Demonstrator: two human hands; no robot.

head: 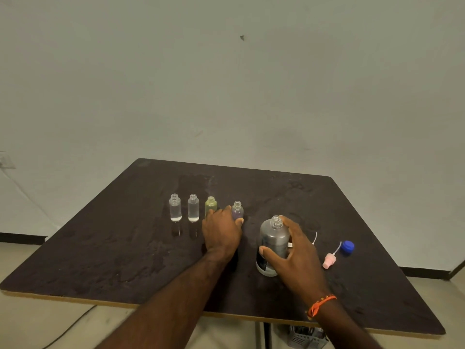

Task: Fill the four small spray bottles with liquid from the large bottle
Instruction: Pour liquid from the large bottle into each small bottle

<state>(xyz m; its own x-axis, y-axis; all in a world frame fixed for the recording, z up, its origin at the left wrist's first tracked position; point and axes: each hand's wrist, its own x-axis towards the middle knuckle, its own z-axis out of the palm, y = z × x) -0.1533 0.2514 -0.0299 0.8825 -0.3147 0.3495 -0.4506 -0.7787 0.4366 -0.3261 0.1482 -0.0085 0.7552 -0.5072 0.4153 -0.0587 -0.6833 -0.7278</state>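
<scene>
Gripping the large bottle (273,244), its dark label (261,260) unreadable.

Four uncapped small bottles (193,208) stand in a row left of the open large bottle (273,245).

Four small spray bottles (205,209) stand in a row on the desk (125,248) ahead of me; the large bottle (273,245) sits nearer, to their right, with a pump head (329,260) and cap (348,247) further right.

No text can be read anywhere; the large bottle (273,245), at about five o'clock on the table (125,248), carries a dark label, unreadable.
</scene>
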